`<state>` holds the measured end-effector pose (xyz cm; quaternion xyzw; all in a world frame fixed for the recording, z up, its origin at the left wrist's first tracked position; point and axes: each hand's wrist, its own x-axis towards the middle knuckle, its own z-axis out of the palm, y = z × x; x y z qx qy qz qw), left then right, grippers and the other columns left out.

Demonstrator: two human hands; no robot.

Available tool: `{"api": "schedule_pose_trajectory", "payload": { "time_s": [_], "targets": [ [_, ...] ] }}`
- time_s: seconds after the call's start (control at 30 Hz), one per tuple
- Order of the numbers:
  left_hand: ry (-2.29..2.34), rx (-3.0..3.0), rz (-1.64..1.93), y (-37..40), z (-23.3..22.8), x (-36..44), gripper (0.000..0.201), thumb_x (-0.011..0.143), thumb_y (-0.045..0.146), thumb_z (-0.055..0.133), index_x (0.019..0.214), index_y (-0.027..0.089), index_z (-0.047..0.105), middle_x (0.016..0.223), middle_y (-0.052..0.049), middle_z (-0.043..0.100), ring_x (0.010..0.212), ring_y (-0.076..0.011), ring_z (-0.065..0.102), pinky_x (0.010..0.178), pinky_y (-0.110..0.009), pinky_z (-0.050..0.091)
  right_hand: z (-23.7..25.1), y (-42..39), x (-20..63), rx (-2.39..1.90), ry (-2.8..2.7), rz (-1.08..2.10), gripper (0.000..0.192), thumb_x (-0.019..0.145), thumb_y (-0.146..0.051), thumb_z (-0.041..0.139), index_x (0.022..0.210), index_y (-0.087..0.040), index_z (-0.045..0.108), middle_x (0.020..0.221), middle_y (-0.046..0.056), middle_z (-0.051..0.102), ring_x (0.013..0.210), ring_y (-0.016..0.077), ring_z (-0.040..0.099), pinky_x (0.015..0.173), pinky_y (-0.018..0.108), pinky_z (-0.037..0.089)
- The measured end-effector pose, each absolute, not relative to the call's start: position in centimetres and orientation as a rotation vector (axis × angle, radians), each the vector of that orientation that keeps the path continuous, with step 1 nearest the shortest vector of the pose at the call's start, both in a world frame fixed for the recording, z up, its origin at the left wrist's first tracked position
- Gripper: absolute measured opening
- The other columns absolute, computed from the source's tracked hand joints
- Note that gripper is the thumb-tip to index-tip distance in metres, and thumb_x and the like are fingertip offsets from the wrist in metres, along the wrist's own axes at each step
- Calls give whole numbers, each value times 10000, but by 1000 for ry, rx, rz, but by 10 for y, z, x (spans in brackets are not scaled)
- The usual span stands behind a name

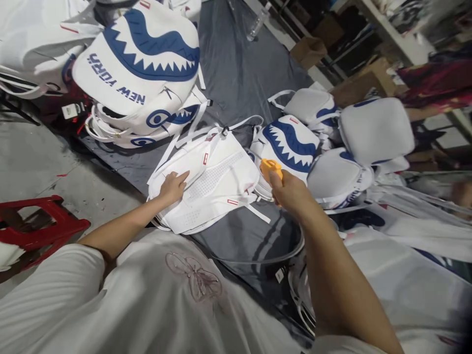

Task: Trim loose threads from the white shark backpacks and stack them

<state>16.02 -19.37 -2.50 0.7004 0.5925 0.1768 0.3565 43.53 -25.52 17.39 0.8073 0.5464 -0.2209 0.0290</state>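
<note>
A white backpack lies on the dark-covered table in front of me, its perforated panel and straps facing up. My left hand rests on the near left part of this backpack, index finger stretched out and nothing held. Above the bag's right edge, my right hand is closed around a small orange hand tool; its exact kind is not clear. Just beyond the tool sits another white backpack with a blue shark-mouth print.
At the far left, shark-print backpacks are stacked high. Several grey-white bags crowd the right side. A clear hose curves along the near table edge. A red stool stands at left; a plastic bottle lies at the back.
</note>
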Motion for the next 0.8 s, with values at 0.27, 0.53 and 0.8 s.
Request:
{"api": "schedule_pose_trajectory", "payload": {
  "time_s": [0.27, 0.53, 0.8],
  "targets": [
    [1336, 2257, 438, -259, -9, 193, 550, 923, 408, 577, 1427, 194, 524, 1611, -174, 263, 1439, -404, 265, 1160, -582, 254, 172, -299, 471, 2455, 1332, -703, 649, 1021, -642, 256, 1207, -123, 599, 667, 89, 642, 580, 219, 607, 638, 317, 447],
    [1249, 1751, 437, -285, -32, 211, 480, 880, 269, 604, 1346, 155, 578, 1338, -183, 605, 1282, -360, 512, 1046, -464, 461, 160, -364, 490, 2483, 1342, -841, 508, 1034, -529, 325, 1199, -132, 594, 546, 22, 585, 513, 221, 600, 592, 312, 455],
    [1355, 1121, 424, -264, -22, 207, 483, 981, 412, 465, 1402, 181, 513, 1178, -185, 665, 1051, -304, 649, 857, -419, 546, 138, -395, 494, 2518, 1567, -855, 487, 1045, -497, 307, 1200, -149, 611, 581, 25, 608, 603, 223, 619, 681, 310, 449]
  ]
}}
